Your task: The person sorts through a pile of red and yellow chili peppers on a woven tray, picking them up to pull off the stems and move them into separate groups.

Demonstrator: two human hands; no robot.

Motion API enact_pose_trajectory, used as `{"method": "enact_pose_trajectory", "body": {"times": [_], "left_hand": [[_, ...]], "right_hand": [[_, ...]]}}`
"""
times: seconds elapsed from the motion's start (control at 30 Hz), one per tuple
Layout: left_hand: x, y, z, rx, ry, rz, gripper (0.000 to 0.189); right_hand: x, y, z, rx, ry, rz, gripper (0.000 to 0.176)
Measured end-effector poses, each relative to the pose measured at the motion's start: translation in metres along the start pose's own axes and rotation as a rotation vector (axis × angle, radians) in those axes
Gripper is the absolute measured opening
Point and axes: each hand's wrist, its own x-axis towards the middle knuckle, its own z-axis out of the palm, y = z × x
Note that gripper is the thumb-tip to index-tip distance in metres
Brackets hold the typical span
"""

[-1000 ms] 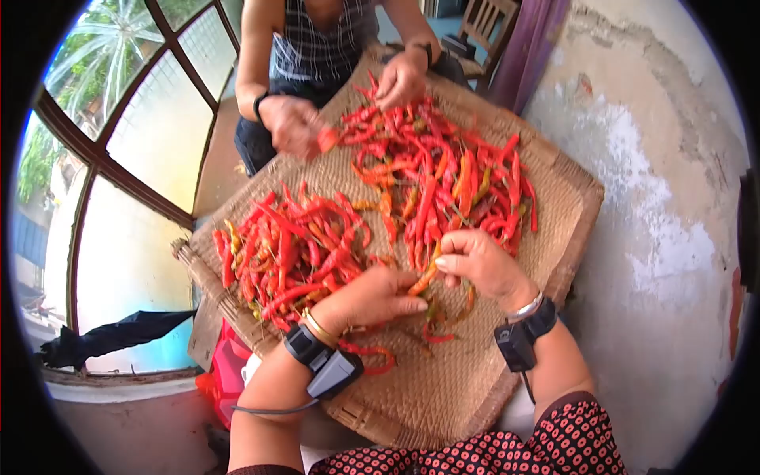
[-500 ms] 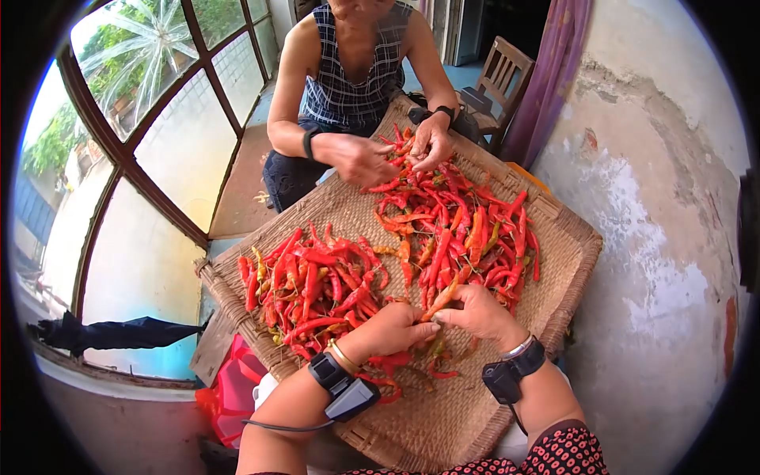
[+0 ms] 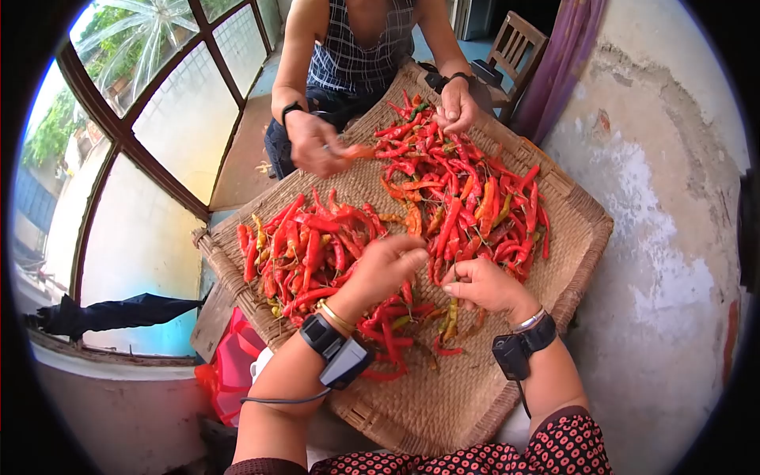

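A woven tray [image 3: 467, 404] holds two heaps of red peppers, a left heap [image 3: 309, 245] and a larger right heap [image 3: 475, 198]. My left hand [image 3: 385, 267] is over the gap between the heaps, palm down with its fingers curled; what they hold, if anything, is hidden. My right hand [image 3: 487, 286] is at the near edge of the right heap, thumb and forefinger pinched together at a stem-like tip. Just below it a yellow-green pepper [image 3: 452, 318] hangs or lies; I cannot tell which. Several loose peppers are strewn below my left hand.
Across the tray a seated person reaches in; their hand [image 3: 317, 144] holds a reddish pepper [image 3: 358, 151], the other [image 3: 457, 105] is at the right heap. A wooden chair [image 3: 516, 51] stands behind. A black umbrella [image 3: 119, 313] is at left, a wall [image 3: 649, 237] at right.
The orange pepper between my hands is no longer seen there. My left hand has moved up and away from my right. The other person's hand has moved left with a pepper.
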Motion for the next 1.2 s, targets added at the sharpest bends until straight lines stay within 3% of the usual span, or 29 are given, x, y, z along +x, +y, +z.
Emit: {"method": "enact_pose_trajectory", "body": {"times": [0.1, 0.13, 0.2, 0.23, 0.3, 0.37, 0.43, 0.57, 0.63, 0.67, 0.77, 0.83, 0.9, 0.97, 1.03, 1.1, 1.17, 1.2], "left_hand": [[-0.013, 0.018, 0.015, 0.29, -0.501, -0.136, 0.03], [-0.016, 0.012, 0.017, 0.286, -0.504, -0.141, 0.03], [-0.02, 0.001, 0.021, 0.425, -0.696, 0.052, 0.029], [-0.02, 0.0, 0.02, 0.419, -0.695, 0.049, 0.029], [-0.021, 0.014, 0.013, 0.654, -0.474, 0.065, 0.025], [-0.021, 0.013, 0.006, 0.707, -0.287, 0.127, 0.022], [-0.024, 0.016, 0.004, 0.84, -0.199, 0.085, 0.021], [-0.019, 0.003, 0.007, 1.06, -0.173, 0.072, 0.024], [-0.016, -0.006, 0.006, 1.069, -0.157, 0.092, 0.026], [-0.015, -0.008, 0.005, 1.079, -0.134, 0.113, 0.029], [-0.016, -0.004, 0.002, 1.106, -0.285, 0.031, 0.03], [-0.019, -0.005, 0.004, 1.116, -0.304, 0.038, 0.031], [-0.018, 0.0, 0.006, 1.144, -0.387, 0.036, 0.032], [-0.018, -0.003, 0.004, 1.096, -0.405, 0.071, 0.032], [-0.018, -0.004, 0.004, 1.051, -0.419, 0.103, 0.033], [-0.017, -0.004, 0.004, 1.082, -0.436, 0.097, 0.031], [-0.015, -0.008, 0.006, 1.096, -0.437, 0.072, 0.028], [-0.014, -0.01, 0.008, 1.115, -0.435, 0.051, 0.026]], "right_hand": [[0.002, 0.005, 0.003, 0.13, 0.03, -0.021, 0.017], [0.001, 0.005, 0.002, 0.11, 0.012, -0.008, 0.016], [-0.002, 0.0, 0.0, -0.019, -0.046, 0.04, 0.016], [-0.002, -0.002, -0.002, -0.152, -0.103, 0.08, 0.016], [0.006, 0.005, -0.005, -0.239, -0.072, 0.058, 0.017], [0.014, 0.01, -0.008, 0.269, 0.17, -0.186, 0.021], [0.004, -0.018, 0.0, 0.463, 0.36, -0.386, 0.027], [0.012, -0.006, -0.001, 0.391, 0.368, -0.282, 0.033], [0.025, 0.018, 0.0, -0.385, 0.256, -0.287, 0.036], [0.028, 0.024, 0.004, -0.458, 0.183, -0.31, 0.037], [0.033, 0.029, 0.019, -0.609, 0.075, -0.284, 0.037], [0.039, 0.037, 0.024, -0.801, 0.17, -0.244, 0.04], [0.045, 0.039, 0.023, -0.761, 0.177, -0.265, 0.04], [0.045, 0.032, 0.025, -0.147, 0.34, -0.453, 0.04], [0.042, 0.024, 0.018, -0.137, 0.372, -0.433, 0.036], [0.042, 0.029, 0.009, -0.467, 0.226, -0.368, 0.034], [0.04, 0.032, 0.014, -0.458, 0.206, -0.303, 0.029], [0.04, 0.033, 0.016, -0.567, 0.181, -0.363, 0.03]]}}
